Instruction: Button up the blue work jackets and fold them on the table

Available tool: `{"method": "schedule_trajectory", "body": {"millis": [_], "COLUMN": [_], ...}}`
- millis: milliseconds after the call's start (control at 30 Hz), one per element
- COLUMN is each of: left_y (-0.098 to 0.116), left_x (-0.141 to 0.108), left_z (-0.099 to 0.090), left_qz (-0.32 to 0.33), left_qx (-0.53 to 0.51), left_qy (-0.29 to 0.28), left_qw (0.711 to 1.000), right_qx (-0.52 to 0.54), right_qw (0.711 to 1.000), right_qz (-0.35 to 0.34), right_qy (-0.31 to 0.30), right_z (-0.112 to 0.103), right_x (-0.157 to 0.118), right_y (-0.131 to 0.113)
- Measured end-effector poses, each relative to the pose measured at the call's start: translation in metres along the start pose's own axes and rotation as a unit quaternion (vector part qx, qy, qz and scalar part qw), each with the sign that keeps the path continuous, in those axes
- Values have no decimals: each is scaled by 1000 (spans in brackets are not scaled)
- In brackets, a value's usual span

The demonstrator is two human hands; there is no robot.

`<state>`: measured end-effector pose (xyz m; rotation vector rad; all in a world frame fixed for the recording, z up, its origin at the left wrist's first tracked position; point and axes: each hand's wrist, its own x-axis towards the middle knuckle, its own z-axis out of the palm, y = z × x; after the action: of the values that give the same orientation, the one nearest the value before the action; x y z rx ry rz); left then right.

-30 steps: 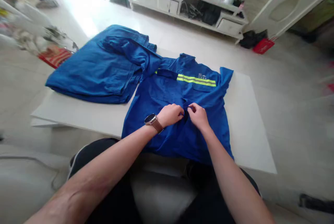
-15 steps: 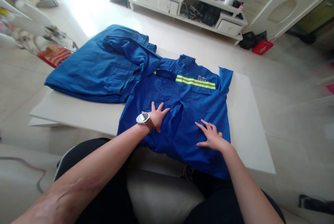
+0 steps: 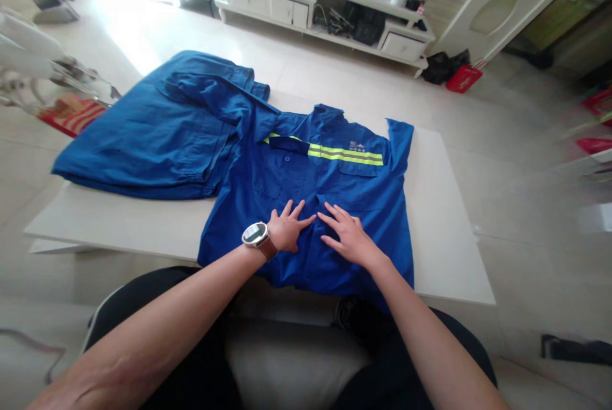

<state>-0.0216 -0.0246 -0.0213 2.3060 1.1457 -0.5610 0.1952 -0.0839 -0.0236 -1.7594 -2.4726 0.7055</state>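
A blue work jacket with a yellow-green reflective stripe across the chest lies front up on a white table. My left hand, with a watch on the wrist, rests spread on the jacket's lower front. Close beside it, near the front opening, my right hand lies on the cloth with its fingers apart. Neither hand grips anything. More blue clothing lies at the table's left, partly overlapped by the jacket's sleeve.
Beyond the table stands a white low cabinet with small items on it. A red bag and dark bags are on the floor beside the cabinet. A white rack with red striped cloth is at the left. My legs are below the table's front edge.
My right hand has moved left across the jacket to lie close to my left hand. The jacket's front edges now lie closer together between the hands. The camera view has shifted slightly.
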Motion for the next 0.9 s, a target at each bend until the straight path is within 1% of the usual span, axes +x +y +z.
{"method": "schedule_trajectory", "body": {"millis": [67, 167, 233, 300, 367, 433, 533, 633, 700, 767, 900], "left_y": [9, 16, 15, 10, 3, -5, -12, -12, -9, -7, -4], "left_x": [-2, -4, -4, -4, -3, 0, 3, 5, 5, 5, 6], "left_z": [-2, -9, -15, -20, -25, -27, -27, -24, -22, -21, -20], "left_qz": [-5, 11, 29, 48, 68, 77, 73, 77, 83, 85, 83], "left_qx": [0, -2, 2, 2, -5, -17, -37, -32, -24, -20, -5], "left_qy": [-15, -44, -62, -69, -47, -7, 50, 94, 101, 98, 99], "left_qw": [1000, 999, 998, 996, 997, 997, 995, 992, 991, 991, 992], "right_qx": [2, 1, 3, 3, -9, -20, -17, 1, 5, -7, -62], "right_qw": [1000, 1000, 999, 999, 1000, 999, 995, 990, 987, 987, 992], "right_qz": [6, 24, 37, 33, 18, 21, 68, 111, 124, 117, 91], "right_qy": [-2, -17, -34, -31, -1, 32, 65, 92, 106, 107, 67], "right_z": [-3, -10, -12, -12, -11, -9, -8, -5, -2, 1, 3], "right_x": [8, 16, 20, 23, 25, 28, 32, 34, 34, 34, 33], "right_y": [-5, -11, -16, -20, -21, -19, -10, -5, -7, -13, -24]}}
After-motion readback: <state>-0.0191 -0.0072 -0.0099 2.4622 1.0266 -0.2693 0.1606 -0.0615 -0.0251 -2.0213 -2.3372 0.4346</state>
